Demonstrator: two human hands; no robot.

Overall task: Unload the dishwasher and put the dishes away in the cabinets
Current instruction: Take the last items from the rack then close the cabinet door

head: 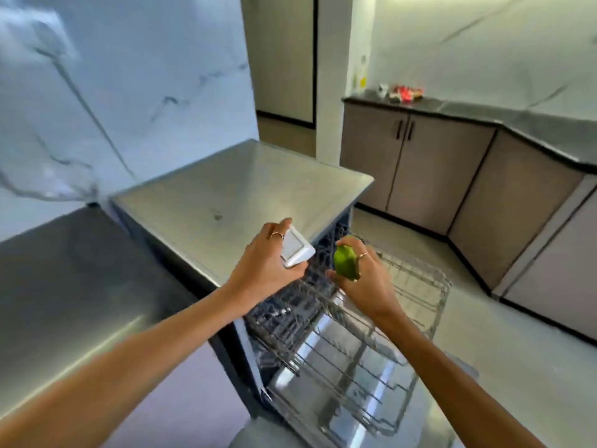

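— Steel everywhere: the dishwasher (245, 189) stands open, and its pulled-out rack (371, 334), below both sets of fingers, looks bare as far as I can make out. Is unloading nearly over?

— I'd judge so. No dish shows on the wires near the hands; the back of the rack, under the wrists, is too blurred to be sure. What's left is the putting away: the cabinets (416, 163), well beyond the fingertips, are all closed.

— So the last two pieces are in hand?

— Seemingly. The left hand (268, 263) holds a white square dish (295, 248), tilted, with the fingers curled over its far edge and the thumb under the near corner. It hangs over the front edge of the dishwasher top, just above the rack's inner end.

— And the other?

— The right hand (365, 276) grips a small green dish (345, 263) on edge, fingers wrapped behind it and the thumb clamped on its lower rim. It sits above the middle of the rack, just beside the white one but apart from it.

— The arms?

— Both reach forward, wrists raised, the hands near each other at about the same height. Neither dish touches the rack or the top.
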